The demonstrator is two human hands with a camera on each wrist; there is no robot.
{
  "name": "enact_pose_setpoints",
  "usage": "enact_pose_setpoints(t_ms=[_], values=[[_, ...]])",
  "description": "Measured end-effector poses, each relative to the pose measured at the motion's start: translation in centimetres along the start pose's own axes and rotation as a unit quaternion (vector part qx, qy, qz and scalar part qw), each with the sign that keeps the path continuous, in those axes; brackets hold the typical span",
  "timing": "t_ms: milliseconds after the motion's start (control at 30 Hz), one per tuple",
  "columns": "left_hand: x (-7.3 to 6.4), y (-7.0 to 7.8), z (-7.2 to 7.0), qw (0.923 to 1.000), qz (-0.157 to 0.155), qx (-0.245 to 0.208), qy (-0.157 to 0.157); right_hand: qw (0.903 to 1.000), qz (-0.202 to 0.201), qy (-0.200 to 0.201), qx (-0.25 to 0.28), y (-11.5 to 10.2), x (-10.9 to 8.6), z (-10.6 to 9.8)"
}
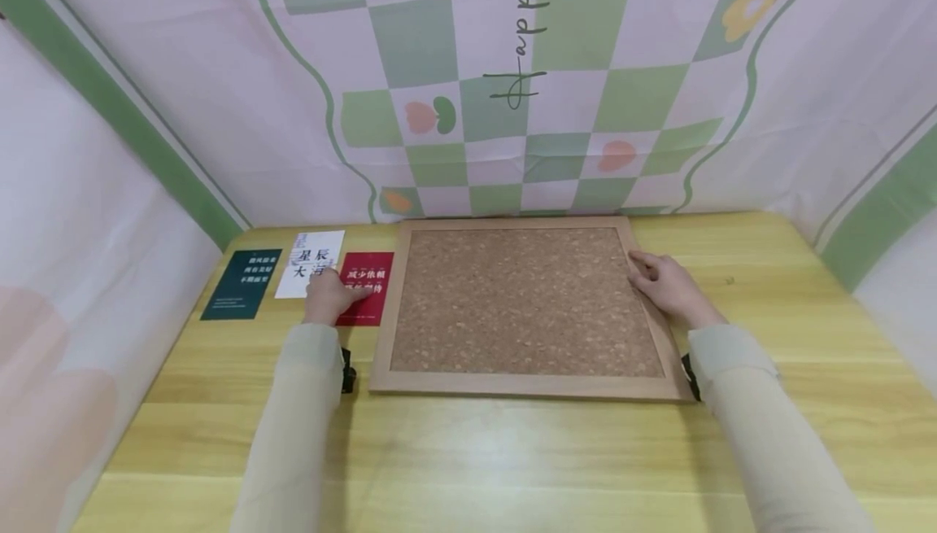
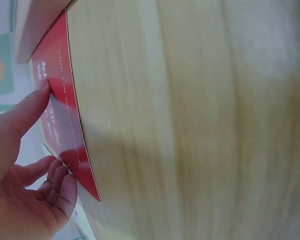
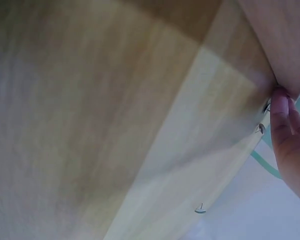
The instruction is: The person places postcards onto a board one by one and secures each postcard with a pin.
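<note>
A wood-framed corkboard (image 1: 520,305) lies on the table with its back edge by the curtain. My right hand (image 1: 669,285) holds its right frame edge; in the right wrist view the fingertips (image 3: 279,97) meet the frame's side, and part of the grip is hidden. My left hand (image 1: 329,295) is over the left side of a red card (image 1: 376,305) printed with white characters. The left thumb (image 2: 32,107) lies straight across the card's face, while the other fingers bend loosely at its edge. Beside it lies a white card (image 1: 322,242) with black characters, partly covered by the left hand.
A dark green card (image 1: 241,285) lies at the far left of the wooden table (image 1: 468,468). Small metallic pieces (image 3: 200,208) rest on the table right of the board; their kind is unclear. A checkered curtain (image 1: 571,93) hangs behind the table.
</note>
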State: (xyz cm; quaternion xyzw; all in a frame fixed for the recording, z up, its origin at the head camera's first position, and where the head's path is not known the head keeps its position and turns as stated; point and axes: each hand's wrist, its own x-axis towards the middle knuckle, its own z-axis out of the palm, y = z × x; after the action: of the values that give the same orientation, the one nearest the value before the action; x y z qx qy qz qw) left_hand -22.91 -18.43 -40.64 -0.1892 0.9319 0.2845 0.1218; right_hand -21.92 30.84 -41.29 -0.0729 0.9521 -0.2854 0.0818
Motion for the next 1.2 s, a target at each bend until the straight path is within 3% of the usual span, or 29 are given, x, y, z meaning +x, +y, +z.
enact_pose_setpoints(t_ms=[200,600,900,1200], values=[[-0.1,0.1,-0.1,1.0,-0.003,-0.003,0.004,0.9999,-0.001,-0.005,0.014,0.1,-0.1,0.0],[0.7,-0.4,0.2,0.998,-0.017,-0.057,0.021,0.9998,0.003,-0.009,0.016,0.3,0.1,0.0],[1.5,-0.5,0.0,0.99,0.0,-0.139,0.021,0.9997,0.003,-0.012,0.023,0.3,0.0,-0.1],[1.5,-0.3,-0.8,0.9892,0.004,-0.141,0.038,0.9998,-0.004,-0.011,0.018,0.2,-0.1,-0.2]])
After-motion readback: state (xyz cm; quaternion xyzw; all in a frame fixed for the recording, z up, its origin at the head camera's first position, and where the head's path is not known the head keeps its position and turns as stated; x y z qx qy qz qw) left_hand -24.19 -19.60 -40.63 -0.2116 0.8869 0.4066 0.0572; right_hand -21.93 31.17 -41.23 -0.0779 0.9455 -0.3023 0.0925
